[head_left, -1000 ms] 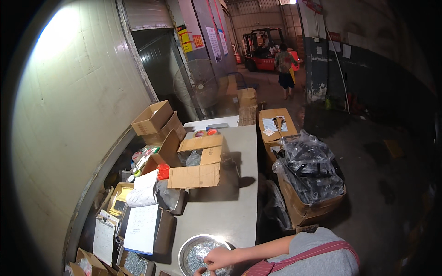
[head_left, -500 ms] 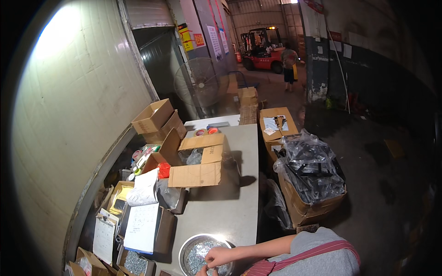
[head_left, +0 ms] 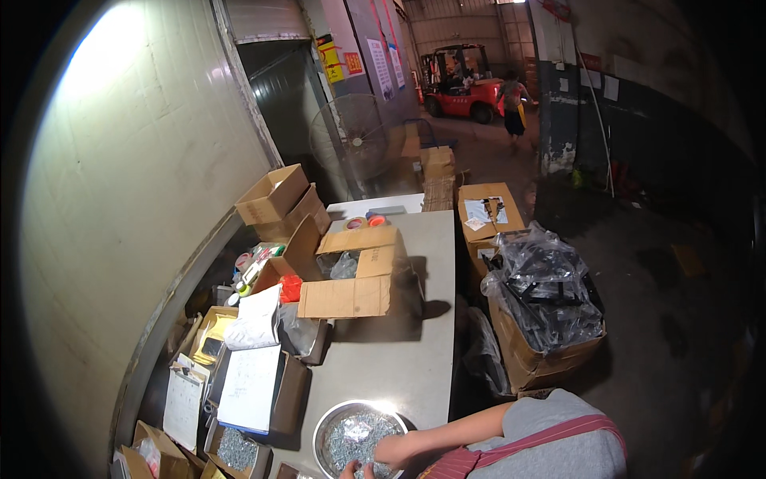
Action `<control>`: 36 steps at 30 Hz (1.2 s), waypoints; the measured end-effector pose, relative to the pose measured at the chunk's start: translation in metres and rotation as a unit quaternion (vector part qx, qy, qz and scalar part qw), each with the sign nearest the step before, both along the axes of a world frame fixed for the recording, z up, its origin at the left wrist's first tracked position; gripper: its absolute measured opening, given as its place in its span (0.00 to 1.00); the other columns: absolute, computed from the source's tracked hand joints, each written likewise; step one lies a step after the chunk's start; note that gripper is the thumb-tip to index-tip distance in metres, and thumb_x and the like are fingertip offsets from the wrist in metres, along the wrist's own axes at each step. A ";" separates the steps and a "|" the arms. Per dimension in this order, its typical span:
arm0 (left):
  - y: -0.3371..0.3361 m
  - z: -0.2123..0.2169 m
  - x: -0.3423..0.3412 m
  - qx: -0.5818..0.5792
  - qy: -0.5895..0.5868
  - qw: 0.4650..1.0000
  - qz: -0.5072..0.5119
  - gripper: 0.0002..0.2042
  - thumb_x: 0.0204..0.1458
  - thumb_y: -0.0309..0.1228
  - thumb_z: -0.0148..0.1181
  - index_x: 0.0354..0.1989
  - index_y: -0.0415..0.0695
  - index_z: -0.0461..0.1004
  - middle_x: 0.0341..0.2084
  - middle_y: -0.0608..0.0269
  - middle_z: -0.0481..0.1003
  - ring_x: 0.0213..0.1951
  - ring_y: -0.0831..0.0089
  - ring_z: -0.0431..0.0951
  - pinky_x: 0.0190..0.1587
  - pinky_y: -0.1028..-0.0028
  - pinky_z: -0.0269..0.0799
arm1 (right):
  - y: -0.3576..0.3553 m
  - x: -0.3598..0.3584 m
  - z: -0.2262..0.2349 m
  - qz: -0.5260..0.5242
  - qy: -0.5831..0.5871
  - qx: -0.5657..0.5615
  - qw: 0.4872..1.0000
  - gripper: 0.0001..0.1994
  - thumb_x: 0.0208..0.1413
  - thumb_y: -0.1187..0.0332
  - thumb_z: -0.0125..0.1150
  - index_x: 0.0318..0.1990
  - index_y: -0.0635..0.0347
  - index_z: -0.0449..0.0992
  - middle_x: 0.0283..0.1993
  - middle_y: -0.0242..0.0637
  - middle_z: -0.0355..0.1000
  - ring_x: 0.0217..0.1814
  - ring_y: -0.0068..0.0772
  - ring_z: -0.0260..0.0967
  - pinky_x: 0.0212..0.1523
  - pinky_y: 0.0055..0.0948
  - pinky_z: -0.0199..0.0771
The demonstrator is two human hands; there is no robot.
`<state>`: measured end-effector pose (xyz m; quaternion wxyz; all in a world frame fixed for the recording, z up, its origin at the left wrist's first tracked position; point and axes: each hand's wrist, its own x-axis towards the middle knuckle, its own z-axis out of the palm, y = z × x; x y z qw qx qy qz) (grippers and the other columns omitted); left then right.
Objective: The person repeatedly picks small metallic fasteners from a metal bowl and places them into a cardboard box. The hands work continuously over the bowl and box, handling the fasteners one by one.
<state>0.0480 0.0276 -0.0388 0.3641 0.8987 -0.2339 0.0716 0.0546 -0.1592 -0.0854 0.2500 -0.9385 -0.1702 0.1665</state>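
A round steel bowl full of small silvery screws stands at the near edge of the table. A piece of clear plastic lies on top of the screws. My right hand reaches in over the bowl's right side, its fingers bunched and pointing down at the screws; whatever is between them is hidden. At the bowl's near rim only some fingertips of my left hand show, with the rest cut off by the picture's lower edge.
Left of the bowl are an open notebook, a box of screws and a clipboard. An open carton and tape rolls sit farther back. Right of the table stands a carton of plastic-wrapped black parts. A person walks near a red forklift.
My right hand has moved right and down in the bowl, away from my left hand, uncovering the clear plastic. The distant person has stepped to the right. The view has shifted slightly.
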 end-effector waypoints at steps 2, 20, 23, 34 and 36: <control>-0.002 0.009 -0.003 -0.017 0.032 0.999 0.018 0.16 0.56 0.31 0.65 0.50 0.37 0.77 0.44 0.47 0.79 0.47 0.54 0.79 0.52 0.62 0.72 | -0.001 -0.005 0.005 0.007 -0.031 0.033 0.999 0.12 0.41 0.69 0.63 0.33 0.68 0.80 0.33 0.54 0.78 0.39 0.56 0.77 0.40 0.48 0.77; -0.007 0.046 -0.011 -0.073 0.015 0.995 0.068 0.14 0.50 0.27 0.68 0.45 0.37 0.77 0.39 0.52 0.79 0.43 0.55 0.78 0.47 0.63 0.73 | -0.050 0.004 0.031 -0.189 0.260 0.624 0.713 0.14 0.64 0.70 0.55 0.48 0.74 0.75 0.48 0.50 0.74 0.46 0.42 0.78 0.52 0.36 0.83; -0.001 0.040 -0.016 -0.076 0.001 0.993 0.088 0.14 0.50 0.28 0.68 0.45 0.38 0.77 0.38 0.51 0.79 0.40 0.54 0.79 0.44 0.64 0.74 | -0.042 0.005 0.075 -0.279 0.338 0.644 0.627 0.17 0.68 0.67 0.49 0.52 0.78 0.72 0.49 0.56 0.74 0.51 0.46 0.77 0.55 0.37 0.81; -0.009 0.031 -0.013 -0.068 -0.029 0.993 0.091 0.17 0.48 0.32 0.71 0.45 0.38 0.77 0.36 0.52 0.79 0.38 0.54 0.80 0.41 0.63 0.75 | -0.043 0.009 0.081 -0.260 0.358 0.635 0.633 0.23 0.70 0.62 0.46 0.55 0.81 0.68 0.54 0.60 0.72 0.54 0.45 0.76 0.60 0.39 0.78; -0.010 0.031 -0.013 -0.054 -0.053 0.994 0.080 0.18 0.48 0.33 0.71 0.45 0.39 0.76 0.35 0.52 0.78 0.37 0.54 0.79 0.41 0.63 0.74 | -0.042 0.008 0.088 -0.265 0.358 0.620 0.646 0.21 0.69 0.64 0.47 0.55 0.80 0.68 0.53 0.58 0.73 0.55 0.43 0.76 0.60 0.38 0.78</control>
